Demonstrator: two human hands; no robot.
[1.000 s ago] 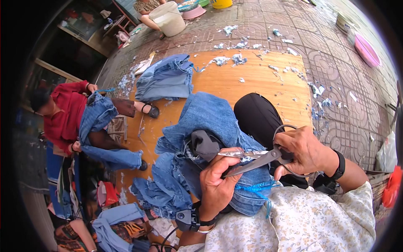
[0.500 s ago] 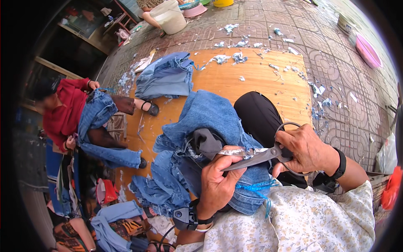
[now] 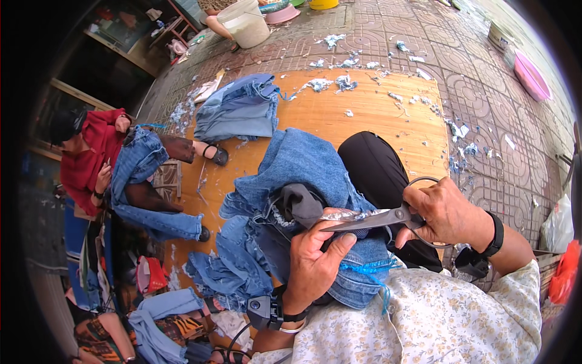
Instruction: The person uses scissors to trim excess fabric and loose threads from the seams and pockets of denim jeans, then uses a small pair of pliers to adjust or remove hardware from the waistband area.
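Right hand (image 3: 445, 209) is gripping scissors (image 3: 397, 216) above a denim garment (image 3: 309, 161); left hand (image 3: 314, 252) is curling at the blades (image 3: 368, 224), its hold unclear. Scraps (image 3: 345, 84) are lying beyond; turquoise threads (image 3: 370, 269) are hanging below, so work seems unfinished.

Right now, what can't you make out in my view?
All in the head view:
Nearest jeans: underside, hidden by their own folds.
Left fingers: they cover whatever lies beneath.
Scissors: handle loops, partly behind the right fingers.
Yellow tub: cut off by the top edge.
Scraps: too small to identify.
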